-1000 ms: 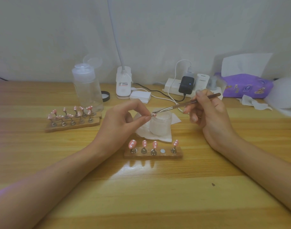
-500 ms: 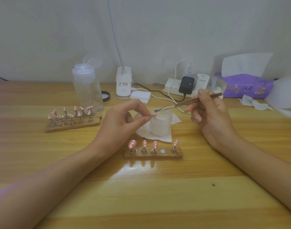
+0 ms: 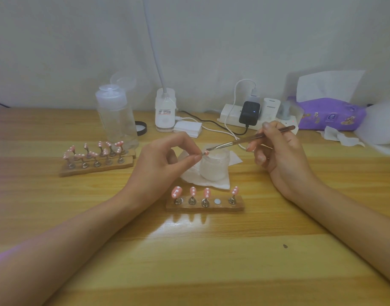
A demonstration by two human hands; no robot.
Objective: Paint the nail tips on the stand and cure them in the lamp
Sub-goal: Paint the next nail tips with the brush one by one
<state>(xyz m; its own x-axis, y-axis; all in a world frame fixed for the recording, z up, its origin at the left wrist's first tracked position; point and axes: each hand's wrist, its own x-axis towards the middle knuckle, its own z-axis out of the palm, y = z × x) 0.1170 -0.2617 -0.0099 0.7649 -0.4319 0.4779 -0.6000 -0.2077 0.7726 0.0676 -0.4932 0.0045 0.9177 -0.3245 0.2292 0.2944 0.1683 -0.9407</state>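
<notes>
Since a second ago the right hand [image 3: 282,155] has drawn the thin metal tool [image 3: 251,139] slightly up off the pink nail tip [image 3: 207,153]; its point now sits just above the tip, over the white jar [image 3: 215,167]. The right fingers pinch the tool. The left hand [image 3: 160,164] pinches the tip's holder between thumb and forefinger at the jar's left rim. Nearer than the jar, the wooden stand [image 3: 238,207] carries four dotted pink tips [image 3: 176,192] and one bare slot [image 3: 216,201] on the desk [image 3: 211,261].

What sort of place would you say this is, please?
Probably a home desk set up for nail art: a wooden stand holding pink nail tips, a power strip with chargers, and a tissue pack.
</notes>
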